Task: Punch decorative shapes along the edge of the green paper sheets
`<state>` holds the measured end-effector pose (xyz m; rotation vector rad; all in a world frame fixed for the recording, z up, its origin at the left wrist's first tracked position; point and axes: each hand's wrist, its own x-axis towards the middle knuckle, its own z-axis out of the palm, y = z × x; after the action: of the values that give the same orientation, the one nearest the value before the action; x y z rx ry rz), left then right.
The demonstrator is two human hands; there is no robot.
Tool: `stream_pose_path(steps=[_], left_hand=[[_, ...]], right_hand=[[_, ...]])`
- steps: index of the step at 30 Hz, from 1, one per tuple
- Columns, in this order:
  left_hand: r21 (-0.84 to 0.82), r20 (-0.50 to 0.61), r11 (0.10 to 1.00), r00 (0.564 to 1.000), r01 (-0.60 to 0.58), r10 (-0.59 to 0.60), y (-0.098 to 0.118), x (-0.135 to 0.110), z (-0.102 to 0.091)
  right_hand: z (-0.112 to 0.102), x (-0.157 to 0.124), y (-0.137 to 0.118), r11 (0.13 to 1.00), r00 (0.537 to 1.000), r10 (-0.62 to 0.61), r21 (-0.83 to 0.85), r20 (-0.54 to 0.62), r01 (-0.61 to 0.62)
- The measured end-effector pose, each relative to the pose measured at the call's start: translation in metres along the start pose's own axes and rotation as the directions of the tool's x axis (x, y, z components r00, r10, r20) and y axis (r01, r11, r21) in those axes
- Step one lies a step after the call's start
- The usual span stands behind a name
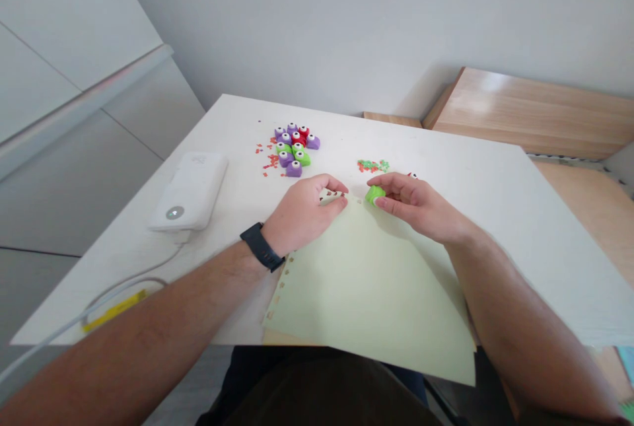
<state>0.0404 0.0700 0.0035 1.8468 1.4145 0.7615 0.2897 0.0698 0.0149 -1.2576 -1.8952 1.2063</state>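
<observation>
The left hand (304, 213) and right hand (413, 203) are apart, just beside each other. The left rests on the top corner of a pale green paper sheet (369, 294), which overhangs the near edge of the bench (475, 178). The right pinches a green paper punch (375, 195). Purple, green and red punches (294, 150) stand clustered toward the far edge, with red paper bits (270, 160) beside them and mixed green-and-red paper bits (372, 166) just beyond the right hand.

paper punches (297, 148) behind sheet (369, 294), power bank (188, 191) left
</observation>
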Motion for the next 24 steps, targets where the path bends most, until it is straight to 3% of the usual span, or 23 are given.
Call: stream_pose_path(steps=[9, 24], left_hand=[[-0.012, 0.0, 1.0, 1.0, -0.004, 0.004, 0.0003, -0.0004, -0.0003], [0.014, -0.002, 1.0, 1.0, -0.004, 0.004, -0.0004, -0.0003, -0.0001]], right_hand=[[0.0002, 0.001, 0.0044, 0.997, 1.0, -0.009, -0.075, -0.008, 0.008], [-0.0003, -0.0016, 0.0012, 0.999, 1.0, -0.001, -0.053, 0.001, 0.001]])
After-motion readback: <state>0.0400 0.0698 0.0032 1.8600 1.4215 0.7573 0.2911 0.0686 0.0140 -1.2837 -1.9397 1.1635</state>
